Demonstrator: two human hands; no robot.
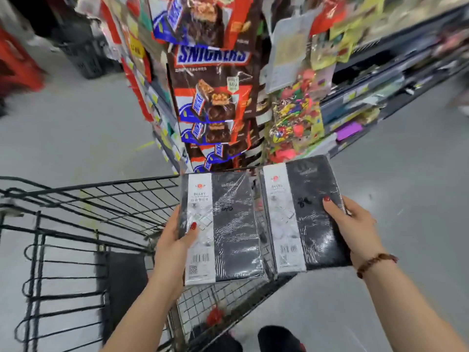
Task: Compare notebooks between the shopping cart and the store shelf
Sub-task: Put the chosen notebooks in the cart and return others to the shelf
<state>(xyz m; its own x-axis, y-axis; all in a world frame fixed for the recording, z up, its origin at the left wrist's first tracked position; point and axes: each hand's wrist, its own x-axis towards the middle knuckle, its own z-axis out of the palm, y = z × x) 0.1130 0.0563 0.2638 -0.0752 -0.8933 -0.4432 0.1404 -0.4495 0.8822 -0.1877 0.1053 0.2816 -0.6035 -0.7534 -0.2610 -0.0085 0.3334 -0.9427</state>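
Note:
Two shrink-wrapped black notebooks with white label bands are held side by side in front of me. My left hand (175, 240) grips the left notebook (236, 224) by its left edge, thumb on the white band. My right hand (352, 224) grips the right notebook (309, 214) by its right edge, thumb on the black cover. Both hover over the right side of the black wire shopping cart (76, 199). The store shelf (380, 97) runs along the upper right, blurred.
A hanging display of Snickers bags (215, 97) stands straight ahead, with colourful balloon packs (294, 118) beside it. Grey floor lies on both sides. A dark crate (83, 57) sits far left. My shoes (276, 339) show below the cart's corner.

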